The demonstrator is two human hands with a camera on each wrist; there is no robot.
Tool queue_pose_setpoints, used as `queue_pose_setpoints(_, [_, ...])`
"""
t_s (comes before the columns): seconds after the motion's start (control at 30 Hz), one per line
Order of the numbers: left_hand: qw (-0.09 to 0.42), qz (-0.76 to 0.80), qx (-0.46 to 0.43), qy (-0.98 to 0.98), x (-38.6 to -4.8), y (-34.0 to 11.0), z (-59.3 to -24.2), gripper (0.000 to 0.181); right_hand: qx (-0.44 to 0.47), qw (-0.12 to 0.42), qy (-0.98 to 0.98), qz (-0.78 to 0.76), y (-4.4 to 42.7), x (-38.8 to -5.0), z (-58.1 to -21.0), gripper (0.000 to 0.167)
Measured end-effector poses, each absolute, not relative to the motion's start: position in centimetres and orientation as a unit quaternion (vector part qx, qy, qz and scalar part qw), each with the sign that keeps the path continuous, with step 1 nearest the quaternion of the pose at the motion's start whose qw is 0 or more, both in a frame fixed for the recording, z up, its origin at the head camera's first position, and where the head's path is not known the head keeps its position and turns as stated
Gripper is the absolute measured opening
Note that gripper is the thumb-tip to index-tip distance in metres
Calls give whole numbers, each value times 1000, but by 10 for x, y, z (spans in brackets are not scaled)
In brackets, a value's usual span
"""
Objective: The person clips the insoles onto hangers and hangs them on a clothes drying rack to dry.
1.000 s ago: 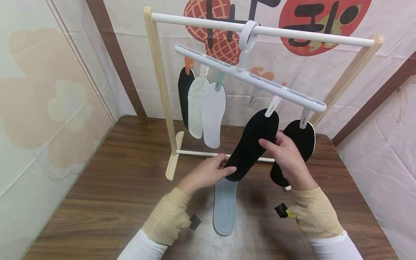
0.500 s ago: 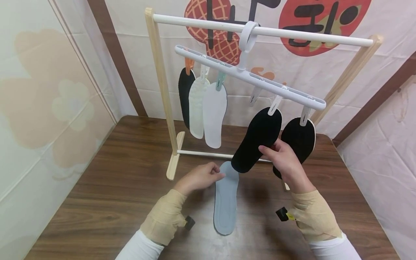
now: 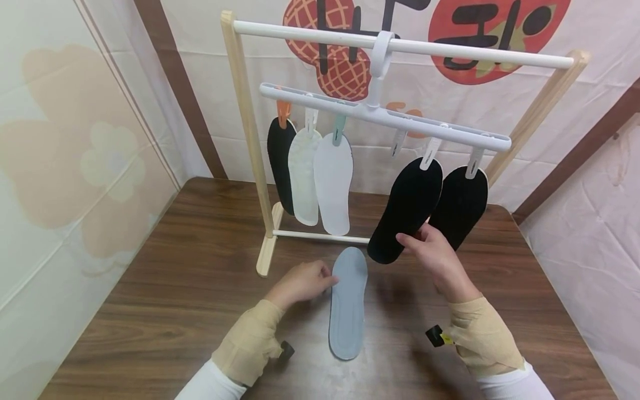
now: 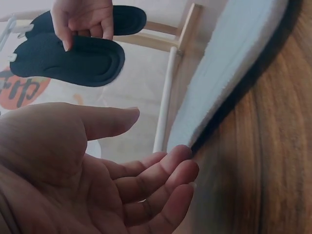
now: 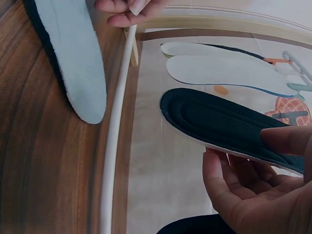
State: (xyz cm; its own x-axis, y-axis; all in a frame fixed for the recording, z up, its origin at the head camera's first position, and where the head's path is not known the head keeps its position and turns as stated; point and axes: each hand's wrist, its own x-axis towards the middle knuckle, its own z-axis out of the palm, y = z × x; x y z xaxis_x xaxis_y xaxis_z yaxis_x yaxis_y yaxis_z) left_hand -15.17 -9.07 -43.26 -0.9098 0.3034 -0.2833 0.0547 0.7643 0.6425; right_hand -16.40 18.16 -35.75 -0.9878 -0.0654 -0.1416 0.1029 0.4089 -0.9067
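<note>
A black insole (image 3: pixel 407 194) hangs tilted from a white clip (image 3: pixel 431 154) on the right half of the hanger (image 3: pixel 370 114). My right hand (image 3: pixel 440 258) pinches its edge, the thumb on one face and the fingers on the other, as the right wrist view shows. On the table lies a light grey insole (image 3: pixel 348 311). My left hand (image 3: pixel 302 282) is beside its upper left edge, fingers loosely bent and nothing held. In the left wrist view the fingertips are close to the grey insole (image 4: pixel 229 63); contact cannot be told.
Another black insole (image 3: pixel 462 203) hangs at the right end. On the left hang a black insole (image 3: pixel 280 161), a cream one (image 3: pixel 304 178) and a white one (image 3: pixel 333 183). One clip (image 3: pixel 398 143) holds nothing. A wooden rack (image 3: pixel 245 122) with a white rod (image 3: pixel 475 53) carries the hanger.
My left hand has let go of the black insole's lower end and moved down and left to the grey insole. The hanger has swung, its left end lower. My right hand keeps its hold.
</note>
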Motion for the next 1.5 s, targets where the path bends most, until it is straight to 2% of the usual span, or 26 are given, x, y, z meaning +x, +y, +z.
queue_pose_setpoints(0.2, [163,278,103,941,-147,-89,-440,28,10,86,843,-531,183,-164,-363,35])
queue_pose_setpoints(0.37, [145,254,111,950,-144,-86,-445,30,13,71,845,-529,183,-166,-366,34])
queue_pose_setpoints(0.6, [138,234,125,954,-141,-80,-453,56,10,74,843,-532,184,-166,-370,35])
queue_pose_setpoints(0.87, [113,196,132,965,-142,-71,-454,45,-1,85,868,-489,185,-164,-375,38])
queue_pose_setpoints(1.23, [102,160,104,976,-145,-62,-457,54,-28,97,916,-388,184,-161,-385,42])
queue_pose_setpoints(1.5, [104,156,94,978,-145,-59,-459,53,-16,145,899,-413,183,-159,-390,43])
